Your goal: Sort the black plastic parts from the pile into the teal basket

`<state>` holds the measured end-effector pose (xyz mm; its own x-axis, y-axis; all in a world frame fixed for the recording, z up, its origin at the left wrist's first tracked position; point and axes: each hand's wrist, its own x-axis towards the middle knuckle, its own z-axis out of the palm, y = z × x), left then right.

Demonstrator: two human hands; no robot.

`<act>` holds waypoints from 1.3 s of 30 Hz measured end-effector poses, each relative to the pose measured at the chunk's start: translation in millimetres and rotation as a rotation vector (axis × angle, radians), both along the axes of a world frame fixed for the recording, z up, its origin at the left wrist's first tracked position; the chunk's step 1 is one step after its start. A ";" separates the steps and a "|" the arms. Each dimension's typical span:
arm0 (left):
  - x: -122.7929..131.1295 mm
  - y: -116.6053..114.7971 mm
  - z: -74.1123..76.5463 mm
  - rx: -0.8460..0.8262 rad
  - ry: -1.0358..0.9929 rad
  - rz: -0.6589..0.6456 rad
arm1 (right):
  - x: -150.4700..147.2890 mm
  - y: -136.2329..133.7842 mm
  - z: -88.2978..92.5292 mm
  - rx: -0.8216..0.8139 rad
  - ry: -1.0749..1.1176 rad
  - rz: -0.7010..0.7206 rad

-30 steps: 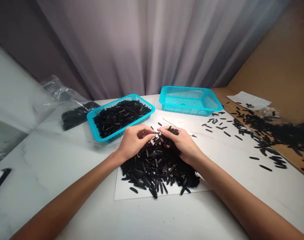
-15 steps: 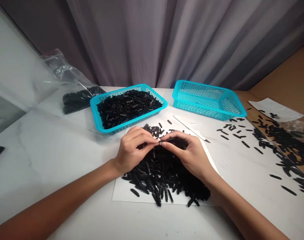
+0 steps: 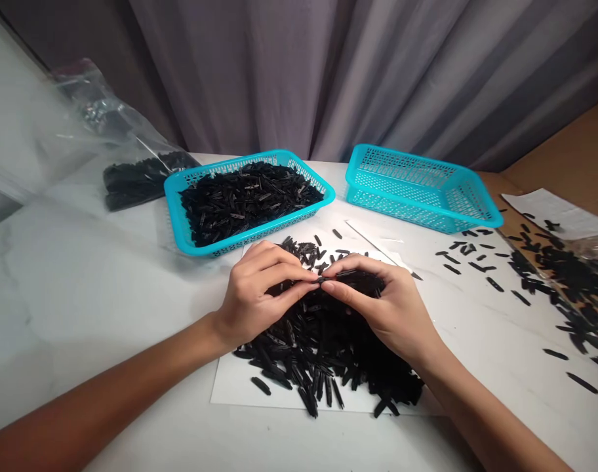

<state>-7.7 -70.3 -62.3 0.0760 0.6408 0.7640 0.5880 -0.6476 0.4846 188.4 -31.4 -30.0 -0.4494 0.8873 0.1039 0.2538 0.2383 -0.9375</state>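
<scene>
Thumbs and fingertips of the left hand (image 3: 254, 294) and right hand (image 3: 396, 303) closed on a small black strip (image 3: 320, 280) — whether the right palm held more, I couldn't tell. Beneath spread a heap of strips (image 3: 323, 347) on a white sheet (image 3: 230, 387); beyond stood a filled blue basket (image 3: 176, 213), a second basket (image 3: 402, 206) rightward.

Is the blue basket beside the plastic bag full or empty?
Nearly full: black pieces heap inside the basket, hiding its floor.

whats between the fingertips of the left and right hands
In the head view, a small black piece is between them, pinched by both the left hand and the right hand, over a pile of black pieces.
</scene>
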 end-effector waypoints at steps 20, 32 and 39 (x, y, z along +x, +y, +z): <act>1.9 -0.9 -0.8 -0.017 -0.037 0.001 | 0.2 1.1 2.3 -0.076 -0.007 -0.021; -56.3 30.3 28.3 -0.164 0.450 0.596 | -1.6 1.8 -0.4 -0.099 -0.041 -0.070; -44.3 19.9 25.5 -0.112 0.771 0.567 | -1.3 1.2 -0.4 -0.085 -0.040 -0.072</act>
<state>-52.1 -50.5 -36.9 0.1882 0.8030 0.5655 0.9820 -0.1426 -0.1242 187.1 -30.3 -30.3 -0.3862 0.9224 0.0099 0.3048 0.1377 -0.9424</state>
